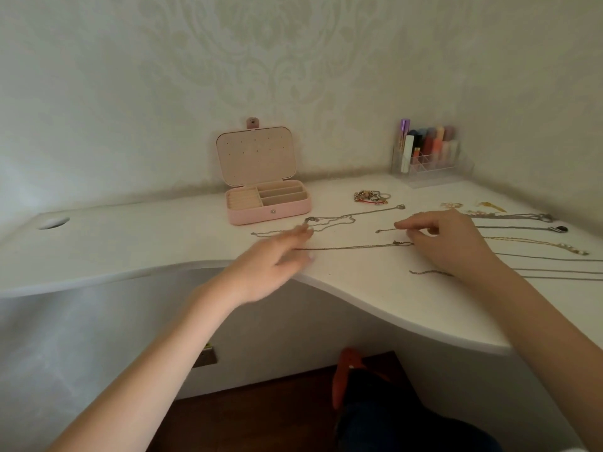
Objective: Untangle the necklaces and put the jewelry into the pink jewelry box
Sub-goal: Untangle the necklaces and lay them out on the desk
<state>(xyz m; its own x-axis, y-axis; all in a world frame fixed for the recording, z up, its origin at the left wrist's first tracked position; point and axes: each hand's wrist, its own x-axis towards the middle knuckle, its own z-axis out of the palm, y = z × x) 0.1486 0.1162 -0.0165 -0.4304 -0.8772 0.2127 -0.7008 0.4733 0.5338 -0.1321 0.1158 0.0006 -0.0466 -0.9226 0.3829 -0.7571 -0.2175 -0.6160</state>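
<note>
While the chain [355, 246] lies stretched between both hands, the right hand [447, 243] pinches its one end; the left hand [277, 259], blurred, fingers loosely extended, touches the other. The box [267, 203] sits open beyond the left hand, nearer it.

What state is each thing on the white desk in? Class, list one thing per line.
Pink jewelry box: lid open, compartments look empty.
Thin silver chain: stretched between both hands.
Left hand: blurred, fingers straight at the chain.
Right hand: fingertips pinching the chain.
Clear plastic organizer: upright, holding cosmetics.
</note>
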